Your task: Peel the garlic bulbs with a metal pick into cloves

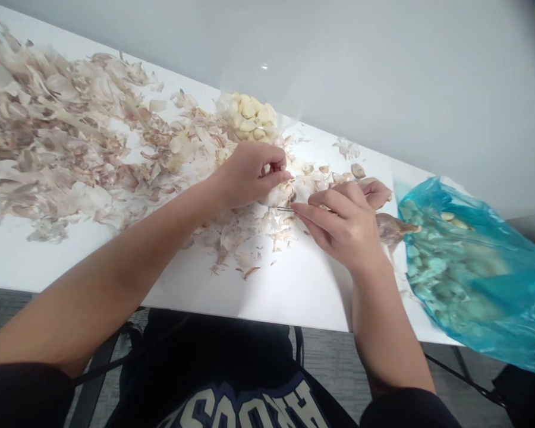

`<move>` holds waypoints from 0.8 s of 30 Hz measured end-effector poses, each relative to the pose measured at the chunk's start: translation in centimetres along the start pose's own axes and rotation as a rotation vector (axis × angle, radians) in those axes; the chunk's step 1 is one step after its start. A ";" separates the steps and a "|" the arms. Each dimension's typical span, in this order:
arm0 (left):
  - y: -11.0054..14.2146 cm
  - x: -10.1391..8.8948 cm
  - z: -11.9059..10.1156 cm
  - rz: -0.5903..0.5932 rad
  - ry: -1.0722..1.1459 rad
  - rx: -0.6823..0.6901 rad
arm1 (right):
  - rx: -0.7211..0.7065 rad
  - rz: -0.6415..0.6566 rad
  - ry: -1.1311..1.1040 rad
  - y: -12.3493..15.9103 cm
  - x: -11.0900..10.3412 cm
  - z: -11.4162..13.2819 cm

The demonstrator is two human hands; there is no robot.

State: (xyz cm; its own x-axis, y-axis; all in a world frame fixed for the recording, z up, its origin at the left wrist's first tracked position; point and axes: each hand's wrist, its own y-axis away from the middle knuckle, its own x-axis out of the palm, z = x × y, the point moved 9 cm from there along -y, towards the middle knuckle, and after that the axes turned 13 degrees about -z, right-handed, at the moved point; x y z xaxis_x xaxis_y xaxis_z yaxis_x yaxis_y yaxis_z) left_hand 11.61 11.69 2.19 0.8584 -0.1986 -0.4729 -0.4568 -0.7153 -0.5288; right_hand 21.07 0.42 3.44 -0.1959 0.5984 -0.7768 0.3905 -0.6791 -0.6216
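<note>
My left hand (254, 172) is closed in a pinch above a partly broken garlic bulb (282, 195); whatever sits between thumb and forefinger is too small to make out. In my right hand (345, 223) is a thin metal tool (285, 208), its slim tip pointing left just below that bulb. The tool's other end is hidden in the fingers. Right beside my right hand rests a whole garlic bulb (390, 229) with a purplish skin. Scraps of garlic skin (236, 244) lie on the table under and in front of both hands.
A big heap of garlic skins (71, 125) covers the left of the white table (294, 285). Peeled cloves (252, 116) fill a clear container near the wall. A blue plastic bag (477, 279) with cloves inside lies at the right. Loose cloves (358, 171) lie behind my right hand.
</note>
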 end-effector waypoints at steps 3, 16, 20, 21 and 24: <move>-0.1 0.0 0.2 -0.002 0.001 -0.012 | -0.037 -0.032 0.011 -0.1 0.1 0.3; -0.2 0.1 0.5 0.007 -0.024 -0.010 | -0.024 -0.023 -0.018 0.1 0.8 0.4; -0.3 -0.2 1.0 0.028 -0.020 -0.111 | -0.041 0.032 -0.031 0.2 0.8 0.3; -0.4 -0.3 1.1 0.039 -0.005 -0.152 | -0.040 0.042 -0.035 0.2 0.7 0.1; -0.2 -0.4 1.5 0.078 0.064 -0.275 | -0.008 0.014 -0.056 0.3 0.3 -0.7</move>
State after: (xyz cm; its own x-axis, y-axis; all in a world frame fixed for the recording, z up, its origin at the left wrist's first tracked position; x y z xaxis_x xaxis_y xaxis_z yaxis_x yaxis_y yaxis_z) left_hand 10.98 12.95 1.46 0.8402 -0.2958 -0.4544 -0.4490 -0.8494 -0.2773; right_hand 21.74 0.66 3.14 -0.2407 0.5639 -0.7900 0.4006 -0.6837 -0.6100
